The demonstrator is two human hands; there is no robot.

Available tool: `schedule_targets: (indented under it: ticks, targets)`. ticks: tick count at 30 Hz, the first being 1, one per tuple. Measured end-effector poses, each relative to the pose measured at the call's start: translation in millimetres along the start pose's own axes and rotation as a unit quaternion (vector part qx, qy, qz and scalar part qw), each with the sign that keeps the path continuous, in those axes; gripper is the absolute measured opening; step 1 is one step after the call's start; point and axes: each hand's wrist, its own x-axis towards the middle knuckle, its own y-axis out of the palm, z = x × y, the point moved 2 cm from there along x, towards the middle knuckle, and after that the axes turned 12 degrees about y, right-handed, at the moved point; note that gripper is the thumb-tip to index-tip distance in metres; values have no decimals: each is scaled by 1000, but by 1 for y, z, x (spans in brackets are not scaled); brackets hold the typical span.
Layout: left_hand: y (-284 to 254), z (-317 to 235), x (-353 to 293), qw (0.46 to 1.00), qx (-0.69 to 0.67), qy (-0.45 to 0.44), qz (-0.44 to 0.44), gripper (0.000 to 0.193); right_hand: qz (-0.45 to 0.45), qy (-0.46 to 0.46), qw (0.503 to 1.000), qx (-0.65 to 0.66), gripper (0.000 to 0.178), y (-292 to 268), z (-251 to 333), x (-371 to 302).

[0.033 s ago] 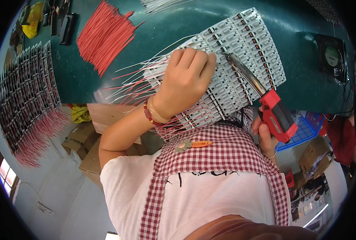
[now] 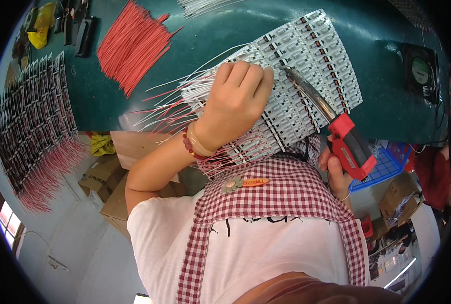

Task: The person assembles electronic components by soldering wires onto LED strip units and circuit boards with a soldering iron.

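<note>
Right fingers hold a soldering iron — left fingers curl over circuit boards.

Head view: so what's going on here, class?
A person in a checked apron leans over a panel of boards. The right hand has its grip on what looks like a soldering gun, tip pointing toward the left hand over the panel. Anything that hand holds is hidden. Red and white wires stick out leftward; a red wire pile lies on the table.
</note>
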Motion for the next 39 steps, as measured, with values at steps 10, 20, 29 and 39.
schedule_targets:
  ticks: [10, 20, 29, 39]
  targets:
    - [6, -4, -1, 1000, -6, -17, 26, 31, 30, 21, 999, -32, 23, -10, -14, -2]
    - [2, -10, 6, 996, -18, -66, 65, 30, 38, 38, 998, 22, 40, -11, -10, -9]
    - [3, -8, 0, 999, -10, -23, 26, 29, 5, -15, 1000, 20, 57, -2, -4, -7]
    - [6, -17, 0, 998, -43, -37, 32, 28, 47, 47, 998, -3, 35, -20, -34, -18]
